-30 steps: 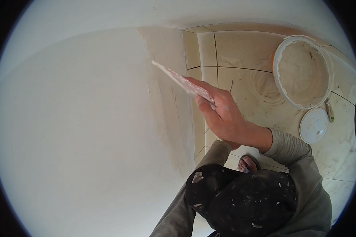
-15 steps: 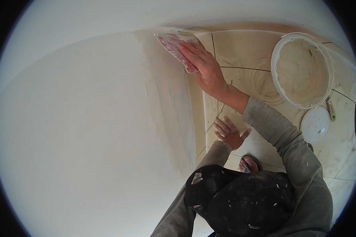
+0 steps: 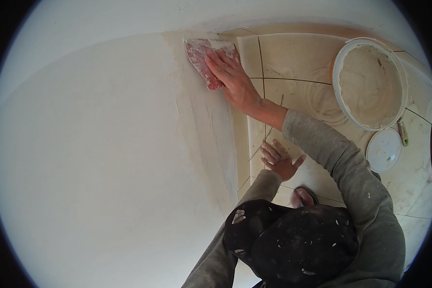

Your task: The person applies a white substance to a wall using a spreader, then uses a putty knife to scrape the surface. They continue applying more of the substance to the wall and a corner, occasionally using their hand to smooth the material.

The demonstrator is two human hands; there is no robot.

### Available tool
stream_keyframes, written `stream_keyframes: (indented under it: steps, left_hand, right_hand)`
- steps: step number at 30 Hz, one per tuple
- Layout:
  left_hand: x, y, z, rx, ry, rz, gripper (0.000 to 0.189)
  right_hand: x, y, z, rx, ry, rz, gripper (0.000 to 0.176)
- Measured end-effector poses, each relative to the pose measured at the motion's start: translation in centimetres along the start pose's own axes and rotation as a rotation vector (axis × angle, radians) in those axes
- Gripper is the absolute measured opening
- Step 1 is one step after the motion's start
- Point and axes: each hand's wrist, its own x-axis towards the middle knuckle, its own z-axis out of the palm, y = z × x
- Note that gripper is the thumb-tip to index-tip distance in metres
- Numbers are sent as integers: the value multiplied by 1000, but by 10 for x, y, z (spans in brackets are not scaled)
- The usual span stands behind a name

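My right hand (image 3: 235, 86) grips a red plastic putty spreader (image 3: 197, 53), its fingers laid along the face. The spreader is smeared with pale filler and rests against the lower wall (image 3: 105, 134), close to the corner. Below it, a damp-looking beige band of filler (image 3: 197, 129) runs along the wall's bottom edge. My left hand (image 3: 281, 163) lies palm down on the tiled floor (image 3: 293, 101), fingers spread, holding nothing.
A white-rimmed bucket of pale filler (image 3: 369, 86) stands on the floor to the right. Beside it are a round white lid (image 3: 384, 150) and a tool with a green-tipped handle (image 3: 403, 133). My foot (image 3: 303, 197) is near my left hand. Another wall (image 3: 273, 12) closes off the top.
My right hand and the spreader have shifted a little left, onto the wall face, and the spreader lies flatter against it. My left hand stays planted on the floor.
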Motion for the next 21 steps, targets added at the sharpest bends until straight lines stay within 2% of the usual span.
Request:
stream_keyframes:
  steps: [2,6,8,11,18,21]
  left_hand:
    - [1,0,1,23,11,-1,132]
    - [1,1,1,13,-5,-16,132]
    - [2,-1,3,49,-5,-18,132]
    - [-1,-1,3,23,31,-3,132]
    - [0,-1,2,-6,29,2,136]
    - [-1,0,1,-23,15,8,136]
  right_hand:
    - [-14,-4,-4,58,-85,-10,75]
    - [-29,-15,-26,106,-90,-39,71]
    - [-28,-18,-33,211,33,-30,67]
    - [-2,-13,-37,233,106,32,62]
    - [44,-4,-48,156,76,29,56]
    - [52,1,-62,201,2,65,57]
